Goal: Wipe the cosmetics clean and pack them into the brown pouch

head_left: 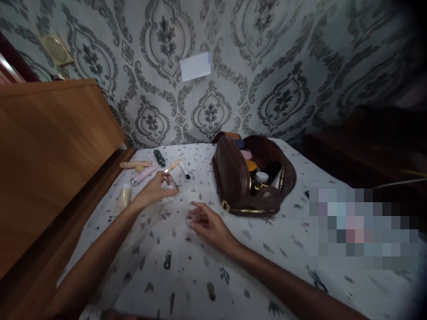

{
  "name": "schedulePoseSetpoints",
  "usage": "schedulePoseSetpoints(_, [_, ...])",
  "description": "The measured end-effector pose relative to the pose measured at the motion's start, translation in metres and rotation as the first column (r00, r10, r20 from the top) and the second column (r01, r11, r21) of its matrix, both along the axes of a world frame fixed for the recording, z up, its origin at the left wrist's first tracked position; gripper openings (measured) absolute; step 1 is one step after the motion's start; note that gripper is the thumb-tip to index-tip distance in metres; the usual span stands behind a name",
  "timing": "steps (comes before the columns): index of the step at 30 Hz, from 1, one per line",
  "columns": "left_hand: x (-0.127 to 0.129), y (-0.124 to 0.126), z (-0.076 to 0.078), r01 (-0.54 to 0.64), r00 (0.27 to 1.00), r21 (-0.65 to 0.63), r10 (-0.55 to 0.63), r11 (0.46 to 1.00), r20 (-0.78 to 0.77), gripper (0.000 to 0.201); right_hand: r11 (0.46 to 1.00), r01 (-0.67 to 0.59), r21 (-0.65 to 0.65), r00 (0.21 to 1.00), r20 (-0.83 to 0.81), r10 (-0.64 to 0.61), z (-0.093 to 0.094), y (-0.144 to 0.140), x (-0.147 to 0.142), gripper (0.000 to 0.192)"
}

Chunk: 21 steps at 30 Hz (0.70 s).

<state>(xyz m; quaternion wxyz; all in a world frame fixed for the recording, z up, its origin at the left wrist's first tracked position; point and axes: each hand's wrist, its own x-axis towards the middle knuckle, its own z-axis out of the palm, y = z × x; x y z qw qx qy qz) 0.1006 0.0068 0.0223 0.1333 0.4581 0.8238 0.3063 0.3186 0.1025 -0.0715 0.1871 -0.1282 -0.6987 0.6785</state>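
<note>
My left hand (156, 189) is over the patterned sheet, fingers curled toward the thumb around something pale or see-through that I cannot make out. Just beyond it lie a thin wooden-handled brush (173, 166) and a small white tube with a black end (184, 170). My right hand (211, 226) hovers to the right, fingers loosely bent and apart, with nothing visible in it. Close to that hand stands an unzipped brown toiletry bag (230, 171). Inside it are an orange-lidded jar (251, 166), a white-capped container (262, 177) and a pink item (246, 154).
On the left lie a dark green bottle (159, 158), a lilac tube (144, 176), a peach tube (133, 165) and a cream-coloured bottle (123, 198). A wooden panel (60, 133) borders the bed's left side. Patterned wallpaper (211, 111) rises behind. A blurred-out patch covers the right.
</note>
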Motion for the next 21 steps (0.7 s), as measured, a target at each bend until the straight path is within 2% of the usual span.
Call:
schedulePoseSetpoints(1, [0.024,-0.007,-0.011,0.028,0.996,0.098,-0.036,0.995,0.085,0.052,1.000,0.012,0.015,1.000,0.008,-0.012,0.001,-0.001,0.000,0.063])
schedulePoseSetpoints(2, [0.046,-0.013,-0.021,0.043,0.986,0.137,-0.064,0.990,0.152,0.053,0.999,0.013,0.043,1.000,0.015,-0.014,0.002,-0.003,0.000,0.067])
schedulePoseSetpoints(4, [0.078,-0.024,-0.036,0.018,0.975,0.121,-0.044,0.993,0.218,0.056,0.988,0.021,0.150,1.000,0.011,-0.023,0.004,-0.004,0.001,0.068])
schedulePoseSetpoints(6, [0.094,-0.034,-0.043,-0.002,0.975,0.044,-0.008,0.999,0.224,0.063,0.955,0.042,0.293,0.999,-0.005,-0.043,0.006,-0.005,0.003,0.058])
schedulePoseSetpoints(8, [0.095,-0.044,-0.046,-0.005,0.977,-0.017,0.008,1.000,0.212,0.071,0.914,0.049,0.402,0.999,-0.005,-0.051,0.007,-0.006,0.005,0.044])
schedulePoseSetpoints(10, [0.085,-0.055,-0.044,-0.012,0.978,-0.034,0.019,0.999,0.206,0.071,0.889,0.044,0.455,0.998,0.013,-0.056,0.007,-0.007,0.007,0.038])
schedulePoseSetpoints(13, [0.065,-0.067,-0.039,-0.035,0.983,0.065,0.023,0.997,0.185,0.050,0.870,0.068,0.489,0.994,0.040,-0.100,0.007,-0.009,0.008,0.043])
schedulePoseSetpoints(16, [0.054,-0.069,-0.034,-0.061,0.985,0.188,0.029,0.980,0.169,0.032,0.868,0.079,0.489,0.988,0.075,-0.132,0.008,-0.012,0.010,0.047])
schedulePoseSetpoints(19, [0.057,-0.061,-0.033,-0.041,0.988,0.240,0.003,0.970,0.156,0.025,0.867,0.074,0.492,0.986,0.096,-0.139,0.011,-0.013,0.013,0.036])
schedulePoseSetpoints(21, [0.065,-0.052,-0.035,0.022,0.996,0.294,-0.048,0.955,0.081,0.018,0.859,0.087,0.505,0.984,0.092,-0.154,0.013,-0.013,0.015,0.027])
